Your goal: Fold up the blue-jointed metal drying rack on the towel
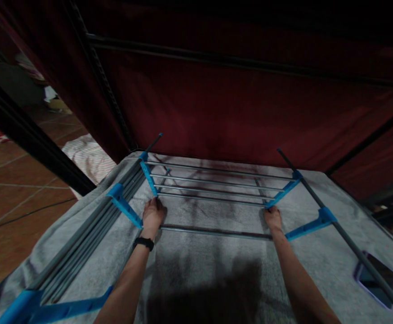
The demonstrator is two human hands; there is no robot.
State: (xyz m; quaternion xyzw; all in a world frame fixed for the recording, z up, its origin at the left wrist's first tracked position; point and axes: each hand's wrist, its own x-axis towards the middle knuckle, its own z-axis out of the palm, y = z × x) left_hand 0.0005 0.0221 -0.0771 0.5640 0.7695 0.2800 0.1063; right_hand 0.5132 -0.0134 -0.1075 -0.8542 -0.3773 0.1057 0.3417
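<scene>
A partly assembled rack of grey metal tubes and blue plastic brackets lies on a grey blanket [213,274]. My left hand [153,215], with a dark band on its wrist, is closed around the rack's left-hand tube, just below a blue bracket [148,177]. On the other side my right hand [272,218] grips the rack close to the lower end of the right blue bracket [284,191]. Several crossbars [216,182] span between these two brackets. Nearer to me, a single crossbar [216,232] runs between the hands' wrists. The fingertips of both hands are partly hidden.
Several loose grey tubes [91,238] lie along the left, with a large blue bracket [24,306] at their near end. A phone [375,279] rests under a long tube at right. A dark red curtain [216,108] hangs behind. Tiled floor [31,198] shows at left.
</scene>
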